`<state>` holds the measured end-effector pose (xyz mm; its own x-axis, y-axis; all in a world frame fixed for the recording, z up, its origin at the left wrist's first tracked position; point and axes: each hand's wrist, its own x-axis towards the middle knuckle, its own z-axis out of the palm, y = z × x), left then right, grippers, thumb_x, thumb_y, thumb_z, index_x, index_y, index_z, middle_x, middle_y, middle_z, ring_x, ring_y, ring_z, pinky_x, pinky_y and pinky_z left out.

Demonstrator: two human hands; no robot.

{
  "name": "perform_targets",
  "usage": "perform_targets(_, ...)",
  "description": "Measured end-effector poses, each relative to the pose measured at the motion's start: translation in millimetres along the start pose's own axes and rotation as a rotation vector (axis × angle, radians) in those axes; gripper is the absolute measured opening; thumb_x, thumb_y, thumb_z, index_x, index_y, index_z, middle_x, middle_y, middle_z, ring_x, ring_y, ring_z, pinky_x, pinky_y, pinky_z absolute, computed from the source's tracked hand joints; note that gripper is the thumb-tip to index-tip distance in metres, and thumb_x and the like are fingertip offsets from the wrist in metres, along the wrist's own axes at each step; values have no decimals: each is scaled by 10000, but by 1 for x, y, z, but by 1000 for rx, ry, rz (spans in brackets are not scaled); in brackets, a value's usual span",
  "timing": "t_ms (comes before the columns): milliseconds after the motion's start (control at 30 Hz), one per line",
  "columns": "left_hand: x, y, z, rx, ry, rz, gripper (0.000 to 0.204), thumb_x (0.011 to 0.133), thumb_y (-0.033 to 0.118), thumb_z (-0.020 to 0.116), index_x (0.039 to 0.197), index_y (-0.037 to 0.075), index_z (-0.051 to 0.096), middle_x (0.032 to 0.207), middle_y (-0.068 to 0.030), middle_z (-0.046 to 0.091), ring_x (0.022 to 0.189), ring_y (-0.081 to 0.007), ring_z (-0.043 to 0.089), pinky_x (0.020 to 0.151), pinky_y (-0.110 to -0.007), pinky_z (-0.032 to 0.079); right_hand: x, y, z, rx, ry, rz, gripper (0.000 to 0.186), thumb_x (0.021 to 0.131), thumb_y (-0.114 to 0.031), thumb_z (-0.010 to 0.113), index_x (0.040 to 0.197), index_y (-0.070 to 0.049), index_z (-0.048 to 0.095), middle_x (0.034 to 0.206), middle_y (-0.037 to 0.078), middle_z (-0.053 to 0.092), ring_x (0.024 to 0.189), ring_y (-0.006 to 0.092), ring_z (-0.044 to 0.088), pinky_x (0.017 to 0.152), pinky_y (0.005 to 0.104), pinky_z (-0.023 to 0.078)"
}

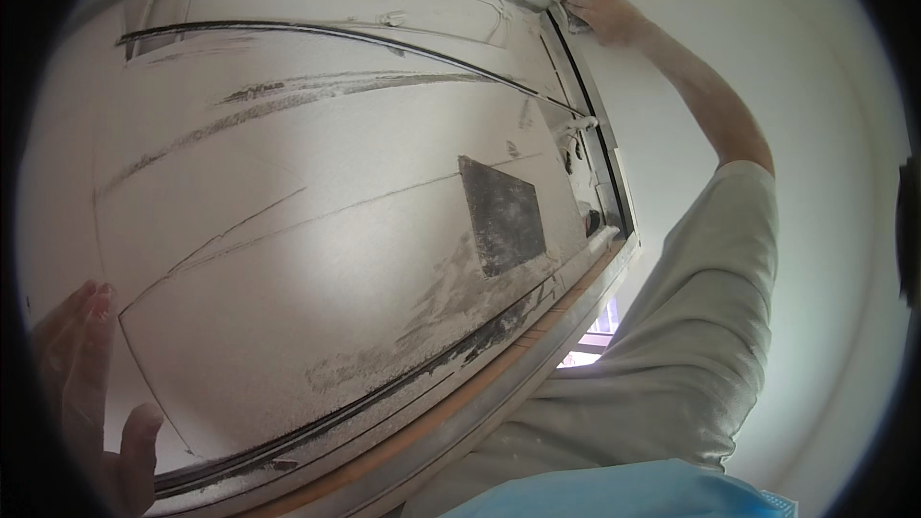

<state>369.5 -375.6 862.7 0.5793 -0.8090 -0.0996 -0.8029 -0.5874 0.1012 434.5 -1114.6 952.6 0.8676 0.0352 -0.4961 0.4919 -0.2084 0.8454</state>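
High at the right, my right hand (602, 11) is pressed to the white wall (767, 48), just beside the dark metal frame. Its fingers bend over a small grey pad (578, 23), mostly hidden beneath them; I cannot make out its exact kind. My left hand (91, 393) is at the far lower left, fingers stretched and thumb apart, with nothing in it. It is close to the left side of a large pale panel (317, 259) thick with white dust; contact cannot be told. A dark rectangular patch (504, 216) shows on that panel.
A thin dark rod or strip (365, 35) crosses the upper part of the panel. A dark frame edge (590, 101) borders the wall. Along the lower side runs a dusty track with a brown strip (499, 364). A blue sheet-like thing (614, 494) covers part of the bottom edge.
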Motion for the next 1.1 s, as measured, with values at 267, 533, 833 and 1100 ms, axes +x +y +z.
perform_targets(267,6,13,3,-25,39,50,640,935,140,677,1514,40,423,1452,-202,553,1398,-333,505,1196,-507,386,-19,41,-18,50,-46,-13,629,875,-173,656,1472,-74,487,1474,47,539,1424,217,431,1240,400,279)
perform_targets(533,-4,9,-9,17,26,30,630,932,137,685,1501,36,434,1425,-216,566,1371,-343,530,1179,-508,404,-9,9,-2,119,34,-31,613,862,-173,667,1459,-131,531,1464,-2,553,1444,182,415,1201,388,308)
perform_targets(833,-1,16,-18,-96,194,116,505,995,256,639,1424,19,518,1268,-225,648,1219,-361,622,1054,-492,474,-104,99,-45,-45,-105,493,574,958,-217,601,1519,-213,480,1503,-54,553,1410,157,461,1154,446,341)
perform_targets(1100,16,24,3,-247,472,275,481,1019,403,602,1286,4,626,983,-179,705,916,-330,692,822,-463,535,-245,148,-41,-100,94,943,456,946,-370,595,1310,-98,632,1341,71,629,1333,274,497,1166,572,287)
